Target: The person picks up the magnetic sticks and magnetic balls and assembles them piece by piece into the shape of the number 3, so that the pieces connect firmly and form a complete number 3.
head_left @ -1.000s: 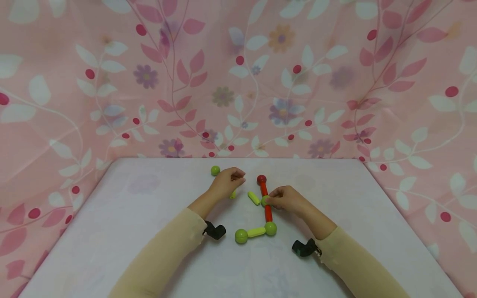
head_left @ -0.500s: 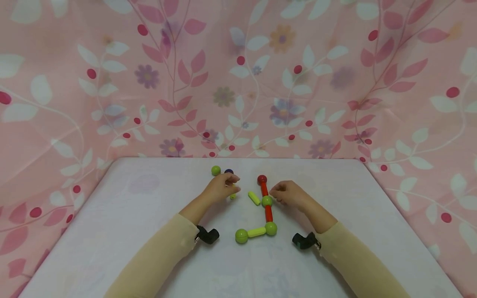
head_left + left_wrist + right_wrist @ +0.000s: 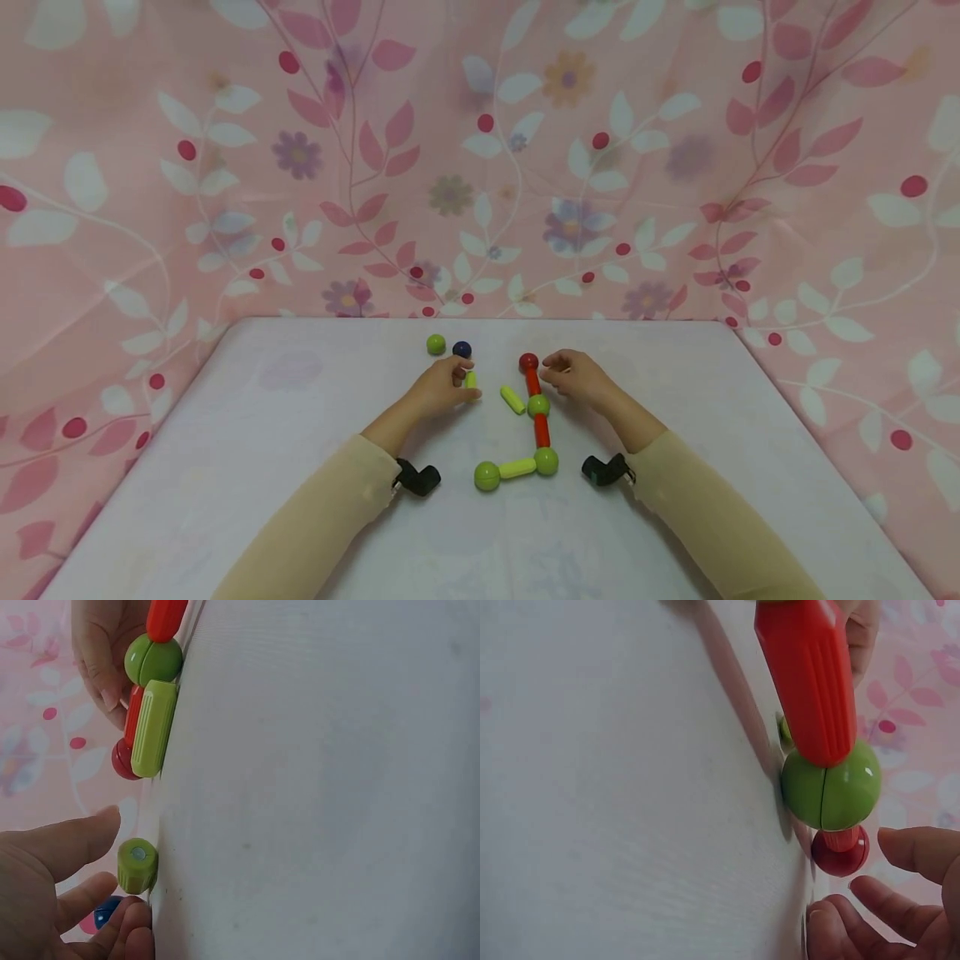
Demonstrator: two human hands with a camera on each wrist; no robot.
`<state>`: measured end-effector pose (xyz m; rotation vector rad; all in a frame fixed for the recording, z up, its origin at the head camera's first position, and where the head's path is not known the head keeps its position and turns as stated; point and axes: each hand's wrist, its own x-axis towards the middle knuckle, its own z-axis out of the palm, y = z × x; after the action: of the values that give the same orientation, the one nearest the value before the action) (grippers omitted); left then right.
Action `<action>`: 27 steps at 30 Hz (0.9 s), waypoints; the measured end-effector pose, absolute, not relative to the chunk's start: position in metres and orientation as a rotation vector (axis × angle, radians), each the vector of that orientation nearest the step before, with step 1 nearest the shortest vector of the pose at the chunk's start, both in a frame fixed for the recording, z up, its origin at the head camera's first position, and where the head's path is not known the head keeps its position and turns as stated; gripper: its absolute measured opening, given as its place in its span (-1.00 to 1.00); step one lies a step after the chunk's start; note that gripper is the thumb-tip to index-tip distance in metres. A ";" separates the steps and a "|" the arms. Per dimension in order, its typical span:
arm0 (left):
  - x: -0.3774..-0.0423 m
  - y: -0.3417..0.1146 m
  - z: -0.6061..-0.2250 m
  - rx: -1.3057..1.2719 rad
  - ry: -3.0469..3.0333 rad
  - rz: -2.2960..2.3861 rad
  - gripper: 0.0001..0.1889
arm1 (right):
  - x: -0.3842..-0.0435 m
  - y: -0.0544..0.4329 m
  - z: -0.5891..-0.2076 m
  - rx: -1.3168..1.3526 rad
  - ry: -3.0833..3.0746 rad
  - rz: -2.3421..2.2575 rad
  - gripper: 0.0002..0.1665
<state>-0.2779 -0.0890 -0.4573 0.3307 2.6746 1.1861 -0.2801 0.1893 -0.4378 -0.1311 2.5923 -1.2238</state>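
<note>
A joined chain lies on the white table: a red ball, a red rod, a green ball, a second red rod, then a corner green ball, a yellow-green rod and an end green ball. My left hand has thumb and fingers spread around a loose yellow-green rod, apparently without touching it. Beside the red ball, my right hand holds nothing; its fingers are loosely bent, and the right wrist view shows a gap to the ball.
Another loose yellow-green rod lies left of the chain. Behind my left hand sit a dark blue ball and a loose green ball. A pink floral cloth stands behind the table.
My right hand has let go of the chain's middle green ball and shifted back beside the red ball. My left hand has drawn left and slightly nearer, uncovering the dark blue ball.
</note>
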 end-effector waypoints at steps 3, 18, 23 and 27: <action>-0.278 -0.088 -0.461 0.322 2.685 1.192 -0.47 | -0.285 0.187 -0.439 -0.151 2.596 -1.233 -0.55; -0.280 -0.083 -0.461 0.329 2.672 1.215 -0.63 | -0.305 0.179 -0.441 -0.168 2.594 -1.297 -0.51; -0.281 -0.083 -0.463 0.326 2.689 1.212 -0.72 | -0.309 0.175 -0.444 -0.172 2.573 -1.296 -0.53; -0.281 -0.083 -0.464 0.313 2.692 1.221 -0.72 | -0.309 0.173 -0.446 -0.172 2.585 -1.268 -0.56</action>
<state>-0.2811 -0.0828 -0.4640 0.3128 2.6915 1.2209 -0.3089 0.1725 -0.4459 -0.1720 2.5846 -1.2681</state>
